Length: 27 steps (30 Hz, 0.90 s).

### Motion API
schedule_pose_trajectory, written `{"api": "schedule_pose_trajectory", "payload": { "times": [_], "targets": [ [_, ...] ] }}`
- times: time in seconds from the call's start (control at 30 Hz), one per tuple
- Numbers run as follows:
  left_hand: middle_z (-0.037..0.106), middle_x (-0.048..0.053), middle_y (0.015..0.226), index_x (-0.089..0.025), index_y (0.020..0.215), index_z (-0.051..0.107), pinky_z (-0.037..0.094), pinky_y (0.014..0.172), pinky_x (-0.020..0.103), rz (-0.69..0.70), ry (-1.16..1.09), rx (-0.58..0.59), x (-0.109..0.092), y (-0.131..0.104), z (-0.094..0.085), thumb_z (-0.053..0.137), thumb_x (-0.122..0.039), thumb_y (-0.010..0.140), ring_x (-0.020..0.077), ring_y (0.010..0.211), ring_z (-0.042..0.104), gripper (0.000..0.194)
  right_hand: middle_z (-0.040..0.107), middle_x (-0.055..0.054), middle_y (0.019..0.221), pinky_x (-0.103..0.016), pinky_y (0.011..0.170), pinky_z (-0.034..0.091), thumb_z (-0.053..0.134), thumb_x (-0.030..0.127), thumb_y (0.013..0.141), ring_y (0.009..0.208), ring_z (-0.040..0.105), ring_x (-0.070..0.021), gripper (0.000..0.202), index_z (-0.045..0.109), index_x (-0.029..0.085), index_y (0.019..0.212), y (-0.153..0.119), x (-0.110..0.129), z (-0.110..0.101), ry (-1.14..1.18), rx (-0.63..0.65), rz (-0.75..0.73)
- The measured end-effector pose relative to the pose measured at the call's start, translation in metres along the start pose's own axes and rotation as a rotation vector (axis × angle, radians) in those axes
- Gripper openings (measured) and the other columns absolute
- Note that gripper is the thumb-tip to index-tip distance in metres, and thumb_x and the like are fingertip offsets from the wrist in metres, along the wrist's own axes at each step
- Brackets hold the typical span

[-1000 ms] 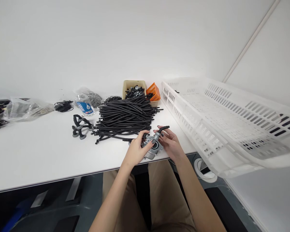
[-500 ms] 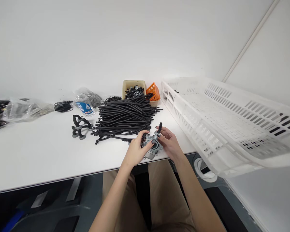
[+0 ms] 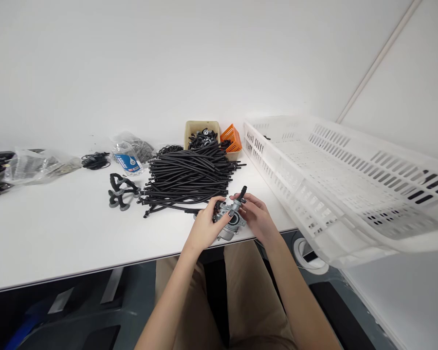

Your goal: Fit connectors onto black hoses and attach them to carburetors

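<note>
A silver metal carburetor (image 3: 228,231) rests at the front edge of the white table. My left hand (image 3: 206,224) is closed around its left side, thumb across the top. A short black rubber cap (image 3: 243,191) sticks up at a slant from the carburetor's upper right neck. My right hand (image 3: 256,217) pinches the base of this cap with thumb and fingers. Behind both hands lies a big pile of black rubber hoses (image 3: 190,170). One hose end reaches close to the left fingers. Part of the carburetor is hidden by the fingers.
A large white slotted crate (image 3: 277,182) stands on the right. A beige bin (image 3: 202,123) of black parts and an orange basket (image 3: 235,137) sit behind the hoses. Left are black fittings with grey ends (image 3: 119,192), a labelled plastic bottle (image 3: 128,159) and plastic bags (image 3: 34,167).
My right fingers have shifted slightly up around the cap's base. The cap leans a little more to the right. My left hand and the carburetor stay in place.
</note>
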<state>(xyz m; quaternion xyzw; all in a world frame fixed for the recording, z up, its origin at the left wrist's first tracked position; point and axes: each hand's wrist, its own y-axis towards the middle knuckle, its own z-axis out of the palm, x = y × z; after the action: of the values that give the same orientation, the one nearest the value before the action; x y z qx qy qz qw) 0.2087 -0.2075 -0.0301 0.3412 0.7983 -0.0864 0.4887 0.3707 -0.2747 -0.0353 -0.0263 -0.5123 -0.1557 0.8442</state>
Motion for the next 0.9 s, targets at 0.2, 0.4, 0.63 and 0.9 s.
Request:
{"api": "schedule_pose_trajectory", "payload": {
  "times": [0.2, 0.4, 0.63, 0.9],
  "targets": [
    [0.069, 0.002, 0.089, -0.024, 0.127, 0.052, 0.046, 0.084, 0.032, 0.002, 0.005, -0.004, -0.0011, -0.0003, -0.0004, 0.055, -0.038, 0.088, 0.0216, 0.085, 0.063, 0.042, 0.072, -0.003, 0.097, -0.031, 0.083, 0.048, 0.081, 0.037, 0.073, 0.087, 0.061, -0.0177, 0.025, 0.075, 0.025, 0.094, -0.0003, 0.0004, 0.0011, -0.009, -0.013, 0.013],
    [0.069, 0.002, 0.090, -0.023, 0.126, 0.053, 0.046, 0.083, 0.031, -0.004, -0.008, -0.009, -0.0028, -0.0002, -0.0006, 0.056, -0.039, 0.088, 0.0209, 0.085, 0.064, 0.041, 0.069, -0.001, 0.091, -0.026, 0.076, 0.047, 0.083, 0.035, 0.072, 0.080, 0.058, -0.0138, 0.022, 0.073, 0.024, 0.088, -0.0001, 0.0000, 0.0006, 0.013, -0.002, 0.009],
    [0.069, 0.002, 0.090, -0.023, 0.126, 0.053, 0.046, 0.081, 0.030, -0.011, -0.012, 0.001, -0.0037, -0.0008, -0.0011, 0.055, -0.041, 0.088, 0.0204, 0.083, 0.063, 0.042, 0.066, 0.001, 0.082, -0.025, 0.071, 0.046, 0.085, 0.037, 0.068, 0.073, 0.056, -0.0120, 0.026, 0.071, 0.022, 0.085, 0.0016, -0.0020, 0.0004, 0.004, -0.033, 0.017],
    [0.069, 0.001, 0.089, -0.024, 0.126, 0.053, 0.045, 0.080, 0.030, -0.016, 0.003, -0.004, -0.0044, -0.0010, -0.0011, 0.055, -0.038, 0.087, 0.0197, 0.081, 0.062, 0.041, 0.069, -0.001, 0.095, -0.024, 0.071, 0.048, 0.086, 0.037, 0.067, 0.078, 0.058, -0.0128, 0.034, 0.071, 0.023, 0.094, 0.0058, -0.0051, 0.0018, -0.029, -0.050, 0.017]
  ]
}}
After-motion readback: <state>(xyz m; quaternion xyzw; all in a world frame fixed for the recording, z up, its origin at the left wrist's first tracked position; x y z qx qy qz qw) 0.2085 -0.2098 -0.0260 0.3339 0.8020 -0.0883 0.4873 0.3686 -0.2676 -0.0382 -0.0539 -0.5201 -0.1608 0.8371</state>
